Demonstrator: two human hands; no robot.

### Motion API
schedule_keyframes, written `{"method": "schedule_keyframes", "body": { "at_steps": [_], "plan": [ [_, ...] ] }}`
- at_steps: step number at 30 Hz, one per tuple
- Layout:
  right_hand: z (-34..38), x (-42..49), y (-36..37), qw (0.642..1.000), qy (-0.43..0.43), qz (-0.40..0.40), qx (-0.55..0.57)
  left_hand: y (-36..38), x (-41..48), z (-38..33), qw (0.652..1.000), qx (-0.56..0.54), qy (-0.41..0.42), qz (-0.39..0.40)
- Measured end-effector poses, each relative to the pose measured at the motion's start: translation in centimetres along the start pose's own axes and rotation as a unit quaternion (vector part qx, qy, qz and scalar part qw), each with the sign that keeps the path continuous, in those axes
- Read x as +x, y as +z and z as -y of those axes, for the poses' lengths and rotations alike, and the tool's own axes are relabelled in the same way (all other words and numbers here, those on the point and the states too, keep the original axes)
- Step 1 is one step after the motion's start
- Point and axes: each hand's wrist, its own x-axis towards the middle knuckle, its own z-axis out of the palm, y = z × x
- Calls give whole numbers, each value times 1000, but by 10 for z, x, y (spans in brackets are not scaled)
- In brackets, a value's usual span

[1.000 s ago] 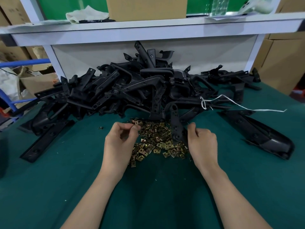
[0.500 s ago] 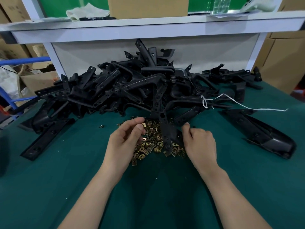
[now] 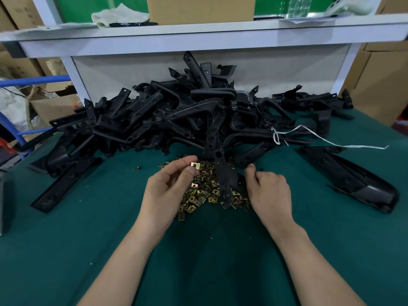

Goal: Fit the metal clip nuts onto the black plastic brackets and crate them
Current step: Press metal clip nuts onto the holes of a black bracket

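White marks on a black pen [image 3: 132,24] on the shelf [image 3: 220,29] are too small to read. The left hand [image 3: 167,191] pinches a square brass clip nut [image 3: 195,165] above the heap of clip nuts [image 3: 203,195] on the green bench [image 3: 66,250]. The right hand [image 3: 270,193] curls its fingers round a long black bracket [image 3: 223,173] lying over that heap.

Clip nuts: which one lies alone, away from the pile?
The lone clip nut on the green mat, left of the pile; the left hand pinches another.
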Motion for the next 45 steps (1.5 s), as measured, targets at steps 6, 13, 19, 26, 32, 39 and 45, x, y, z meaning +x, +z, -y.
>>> {"method": "schedule_keyframes", "body": {
  "at_steps": [6,13,19,26,32,39,45],
  "plan": [
    [0,0,0,1000,7,1,0,0,0,0,1000,15,1,15],
    [0,0,0,1000,8,4,0,2,2,2,1000,26,-7,-13],
    [0,0,-1,1000,9,5,-1,0,3,3,999,25,-11,-18],
    [1,0,-1,1000,10,6,4,0,3,3,1000,20,-17,-7],
    [3,0,-3,1000,9,12,9,0,1,2,1000,11,-10,-3],
    [5,-1,-3,1000,2,18,-10,5,-2,1,1000,2,1,23],
    [7,-2,-3,999,-3,29,-35,8,-3,2,999,7,-4,37]
  ]
}}
